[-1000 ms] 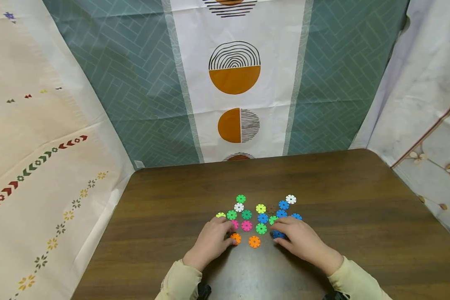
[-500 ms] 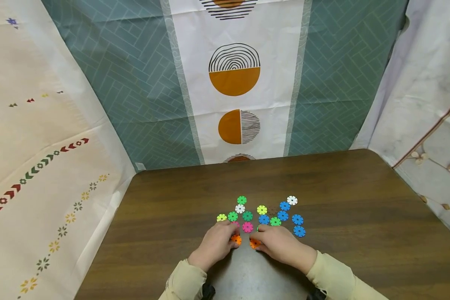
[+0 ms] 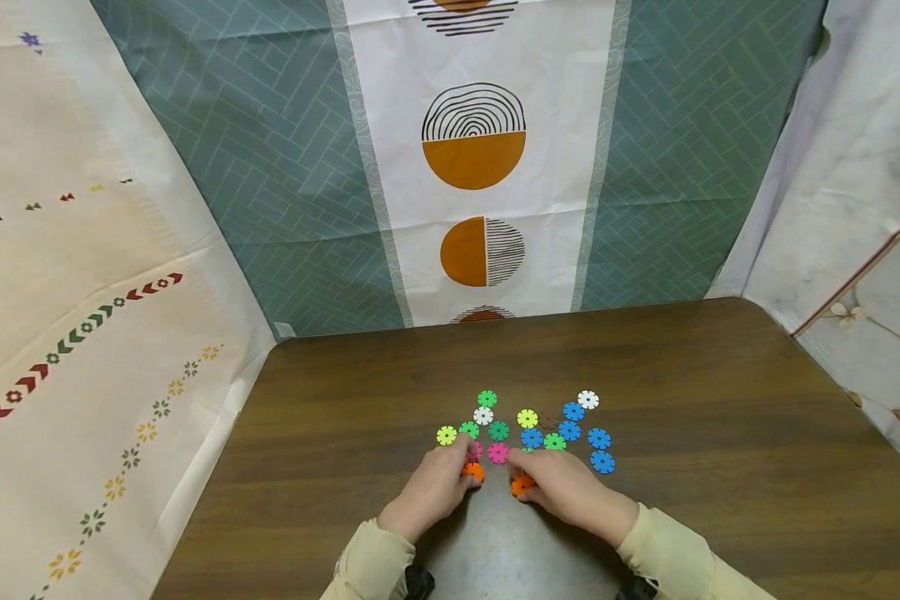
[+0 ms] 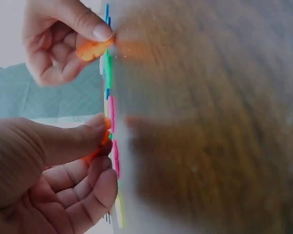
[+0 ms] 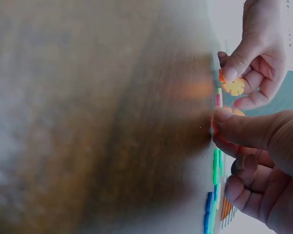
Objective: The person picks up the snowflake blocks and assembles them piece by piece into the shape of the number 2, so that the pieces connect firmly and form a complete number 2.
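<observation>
Clock directions follow the head view, with 12 o'clock at the far edge of the wooden table (image 3: pixel 682 358). The left hand (image 3: pixel 429 483) has a narrow grip: thumb and fingers pinch the first orange disc (image 3: pixel 474 472). The right hand (image 3: pixel 566 485), at its 3 o'clock, likewise pinches the second orange disc (image 3: pixel 522 486). Both notched discs are tilted; whether their edges touch the table cannot be determined.

At 12 o'clock from the first orange disc, just beside it, is a pink disc (image 3: pixel 477 451), partly covered by the left fingers. The other pink disc (image 3: pixel 498 453) lies flat at 11 o'clock from the second orange disc, with a dark green disc (image 3: pixel 498 431) at its own 12 o'clock. A white disc (image 3: pixel 483 416) and a light green disc (image 3: pixel 487 398) lie farther toward 12. A lime disc (image 3: pixel 446 436) sits at 1 o'clock from the left hand. 2 blue discs (image 3: pixel 602 462) lie near the right hand, between its 1 and 2 o'clock. Beyond the table, at 12 o'clock, hangs a patterned cloth (image 3: pixel 472 162). Both forearms wear pale yellow sleeves (image 3: pixel 371 558).
</observation>
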The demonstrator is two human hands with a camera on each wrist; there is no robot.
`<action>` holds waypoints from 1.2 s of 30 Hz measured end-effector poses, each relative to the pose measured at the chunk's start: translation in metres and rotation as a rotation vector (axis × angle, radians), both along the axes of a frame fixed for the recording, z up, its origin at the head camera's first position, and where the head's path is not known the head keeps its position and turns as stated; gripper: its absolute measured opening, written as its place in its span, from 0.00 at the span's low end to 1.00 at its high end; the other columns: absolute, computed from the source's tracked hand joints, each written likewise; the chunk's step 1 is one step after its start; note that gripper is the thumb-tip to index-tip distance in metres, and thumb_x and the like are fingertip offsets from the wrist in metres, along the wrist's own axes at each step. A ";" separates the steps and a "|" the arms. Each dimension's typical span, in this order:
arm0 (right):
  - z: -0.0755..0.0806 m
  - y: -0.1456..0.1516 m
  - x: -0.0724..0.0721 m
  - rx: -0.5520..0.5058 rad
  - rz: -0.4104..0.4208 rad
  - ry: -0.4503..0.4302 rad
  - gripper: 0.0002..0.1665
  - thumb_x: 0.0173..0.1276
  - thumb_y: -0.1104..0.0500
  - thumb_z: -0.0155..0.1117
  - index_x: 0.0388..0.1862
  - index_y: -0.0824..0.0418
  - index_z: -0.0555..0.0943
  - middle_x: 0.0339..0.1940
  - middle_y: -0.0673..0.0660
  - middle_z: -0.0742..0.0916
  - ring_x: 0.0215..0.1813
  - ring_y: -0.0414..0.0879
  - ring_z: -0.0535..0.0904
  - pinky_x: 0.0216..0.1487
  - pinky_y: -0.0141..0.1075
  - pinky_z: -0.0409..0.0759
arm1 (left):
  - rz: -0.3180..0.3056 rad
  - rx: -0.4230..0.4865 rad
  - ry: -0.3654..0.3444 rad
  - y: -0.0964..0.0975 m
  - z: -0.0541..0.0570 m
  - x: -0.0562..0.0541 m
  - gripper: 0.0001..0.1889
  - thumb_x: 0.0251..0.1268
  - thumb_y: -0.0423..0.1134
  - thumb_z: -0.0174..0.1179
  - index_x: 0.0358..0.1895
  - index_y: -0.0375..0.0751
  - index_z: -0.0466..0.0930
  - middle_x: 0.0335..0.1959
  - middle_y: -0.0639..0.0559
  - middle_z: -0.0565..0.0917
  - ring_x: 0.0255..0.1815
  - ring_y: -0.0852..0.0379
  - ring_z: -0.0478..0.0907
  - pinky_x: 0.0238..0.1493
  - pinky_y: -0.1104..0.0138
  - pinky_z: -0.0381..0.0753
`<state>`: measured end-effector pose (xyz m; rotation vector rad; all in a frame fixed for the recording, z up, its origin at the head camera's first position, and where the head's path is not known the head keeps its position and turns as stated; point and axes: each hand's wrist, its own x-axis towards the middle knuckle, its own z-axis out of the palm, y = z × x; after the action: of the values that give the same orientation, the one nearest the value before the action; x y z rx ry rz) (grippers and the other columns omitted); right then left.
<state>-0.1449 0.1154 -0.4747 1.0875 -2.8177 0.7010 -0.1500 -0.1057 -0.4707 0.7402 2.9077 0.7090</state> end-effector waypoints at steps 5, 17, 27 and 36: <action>0.000 0.006 0.000 -0.110 -0.068 0.001 0.12 0.59 0.60 0.73 0.29 0.52 0.76 0.23 0.41 0.80 0.25 0.33 0.72 0.27 0.30 0.73 | 0.034 0.110 -0.029 -0.002 -0.002 -0.001 0.11 0.58 0.38 0.70 0.28 0.46 0.75 0.21 0.60 0.73 0.24 0.63 0.68 0.28 0.71 0.70; 0.005 0.013 0.003 -0.487 -0.112 -0.487 0.06 0.74 0.58 0.58 0.38 0.58 0.80 0.23 0.52 0.86 0.18 0.46 0.77 0.18 0.31 0.71 | -0.011 0.422 -0.182 0.006 0.002 0.010 0.06 0.66 0.34 0.63 0.30 0.44 0.78 0.22 0.58 0.82 0.24 0.64 0.79 0.27 0.72 0.77; 0.009 0.009 0.006 -0.636 -0.106 -0.715 0.10 0.75 0.60 0.56 0.43 0.67 0.81 0.24 0.60 0.86 0.16 0.51 0.75 0.16 0.38 0.75 | -0.058 0.123 0.185 0.018 0.011 0.020 0.11 0.62 0.39 0.67 0.25 0.48 0.75 0.20 0.63 0.73 0.22 0.66 0.66 0.25 0.76 0.68; 0.005 0.006 0.007 -0.659 -0.093 -0.777 0.09 0.74 0.63 0.56 0.38 0.70 0.78 0.22 0.62 0.85 0.18 0.42 0.77 0.21 0.33 0.78 | -0.110 0.006 0.410 0.023 0.009 0.024 0.11 0.60 0.39 0.67 0.26 0.45 0.74 0.17 0.57 0.75 0.18 0.63 0.70 0.20 0.73 0.68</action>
<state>-0.1374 0.1219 -0.4702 0.6317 -2.6912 2.2153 -0.1258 -0.0831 -0.4619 1.1599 3.1852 0.6166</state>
